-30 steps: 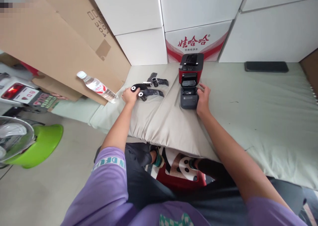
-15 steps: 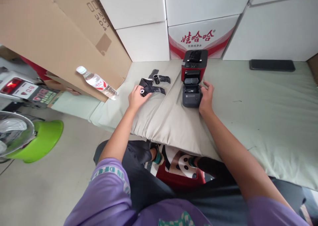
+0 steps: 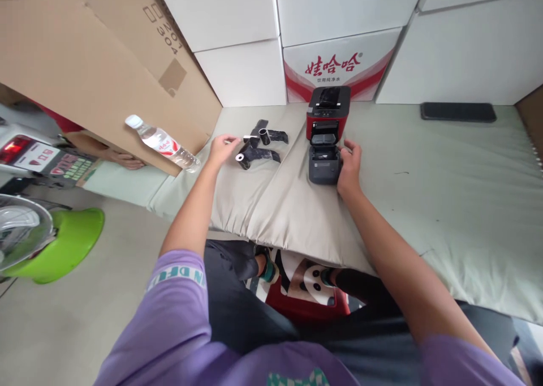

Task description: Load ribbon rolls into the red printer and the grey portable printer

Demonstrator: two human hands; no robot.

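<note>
A red and black label printer (image 3: 327, 111) stands on the cloth-covered surface, its dark grey front cover (image 3: 324, 170) folded down towards me. My right hand (image 3: 350, 168) grips the right side of that cover, with fingers curled along its edge. To the left lie black ribbon strips (image 3: 263, 153) with small rolls, one a white-cored roll (image 3: 240, 158), another a short black tube (image 3: 263, 136). My left hand (image 3: 223, 150) is at the left edge of this pile, thumb and fingers pinched together beside a small white piece (image 3: 249, 137). Whatever is between those fingertips is too small to make out.
A water bottle (image 3: 163, 142) leans by a large cardboard box (image 3: 106, 63) on the left. White cartons (image 3: 339, 63) line the back. A dark flat phone-like object (image 3: 458, 112) lies at right. Another person's hand (image 3: 125, 158) shows past the box, above a green basin (image 3: 80, 244).
My left hand has let go of the white-cored roll and moved back and left to the pile's far side. My right hand stays on the printer cover. The view has shifted slightly.
</note>
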